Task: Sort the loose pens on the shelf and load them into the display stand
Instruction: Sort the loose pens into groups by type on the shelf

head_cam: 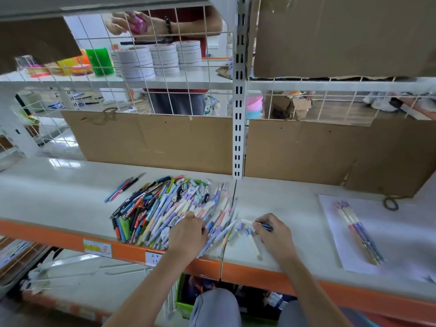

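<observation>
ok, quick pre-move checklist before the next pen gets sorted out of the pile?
1. Left hand on the pen pile: ok, fingers curled into its near edge.
2. Right hand holding a pen: ok, grips a blue pen.
3. Sorted group ready: ok, matching pens lie together on the white sheet.
4. Room on the sheet: ok, bare paper beside them.
5. Display stand in view: cannot tell, none identifiable.
6. Pens near the shelf edge: not ok, several reach it.
</observation>
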Motion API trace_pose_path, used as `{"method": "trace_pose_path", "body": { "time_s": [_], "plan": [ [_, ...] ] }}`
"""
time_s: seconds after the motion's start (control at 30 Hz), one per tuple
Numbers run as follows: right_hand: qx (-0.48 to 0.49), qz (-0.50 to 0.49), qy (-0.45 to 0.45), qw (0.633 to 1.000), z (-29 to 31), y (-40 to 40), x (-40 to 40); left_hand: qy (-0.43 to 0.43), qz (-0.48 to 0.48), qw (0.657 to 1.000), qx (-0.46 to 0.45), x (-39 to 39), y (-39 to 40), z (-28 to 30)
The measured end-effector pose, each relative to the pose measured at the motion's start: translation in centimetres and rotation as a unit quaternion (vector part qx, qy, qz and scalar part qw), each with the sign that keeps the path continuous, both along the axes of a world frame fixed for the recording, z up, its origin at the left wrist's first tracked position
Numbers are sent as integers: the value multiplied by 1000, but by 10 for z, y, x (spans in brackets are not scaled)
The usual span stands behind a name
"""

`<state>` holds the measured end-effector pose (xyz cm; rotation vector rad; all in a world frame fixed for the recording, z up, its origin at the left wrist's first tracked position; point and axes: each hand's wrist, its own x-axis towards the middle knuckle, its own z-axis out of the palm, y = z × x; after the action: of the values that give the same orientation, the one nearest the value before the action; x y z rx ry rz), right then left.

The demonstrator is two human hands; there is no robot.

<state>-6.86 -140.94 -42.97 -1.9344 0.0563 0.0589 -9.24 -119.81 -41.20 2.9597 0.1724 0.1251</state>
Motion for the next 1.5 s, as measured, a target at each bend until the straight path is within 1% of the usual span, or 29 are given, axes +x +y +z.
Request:
{"method": "trace_pose_path", "body": {
  "time_s": [0.13,0.2,0.27,0.3,0.37,0.4,0.47,0.53,0.57,0.67,0.77,0.83,0.97,1.03,1.13,1.2,1.27,1.37,1.4,1.5],
  "plan": [
    [15,-11,3,1000,4,-2,-1,15,-5,1000,12,5,-2,5],
    [23,-17,8,1000,6,-2,-2,4,-4,1000,-12,5,-1,5],
    [34,-21,20,999,8,-2,-2,-26,-2,998,-55,3,1,5],
    [50,-23,31,998,10,-3,-1,-52,-11,995,-88,3,1,5],
    [115,-31,60,991,15,-5,0,-101,-47,978,-174,0,-1,7],
    [151,-34,68,986,18,-5,-1,-106,-62,968,-217,-4,-4,11],
    [198,-26,63,978,27,-6,-6,-78,-81,945,-307,-11,-11,20],
    [214,-9,47,976,38,-4,-12,-35,-95,908,-408,-17,-16,25],
    [221,-2,39,974,44,-4,-14,-19,-104,894,-436,-19,-17,25],
    [249,4,15,968,61,-6,-15,-22,-138,892,-429,-23,-18,26],
    [272,-12,-5,962,73,-10,-17,-35,-151,868,-472,-29,-18,30],
    [276,-22,-16,961,76,-12,-18,-40,-152,856,-492,-31,-18,30],
    [263,-21,-22,964,80,-13,-20,-40,-146,847,-510,-36,-17,33],
    [249,8,-14,968,81,-12,-23,-38,-149,843,-516,-38,-19,35],
    [223,80,7,972,80,-6,-31,-35,-152,849,-505,-40,-23,37],
    [244,92,24,965,80,-4,-33,-11,-141,850,-507,-42,-26,42],
    [275,88,38,957,80,-4,-34,26,-151,839,-523,-44,-29,46],
    [269,75,22,960,81,0,-36,58,-143,824,-545,-47,-38,50],
    [269,67,10,961,81,3,-37,46,-132,828,-543,-46,-41,51],
    [280,31,-10,959,82,11,-38,-45,-114,871,-476,-40,-53,49]
  ]
}}
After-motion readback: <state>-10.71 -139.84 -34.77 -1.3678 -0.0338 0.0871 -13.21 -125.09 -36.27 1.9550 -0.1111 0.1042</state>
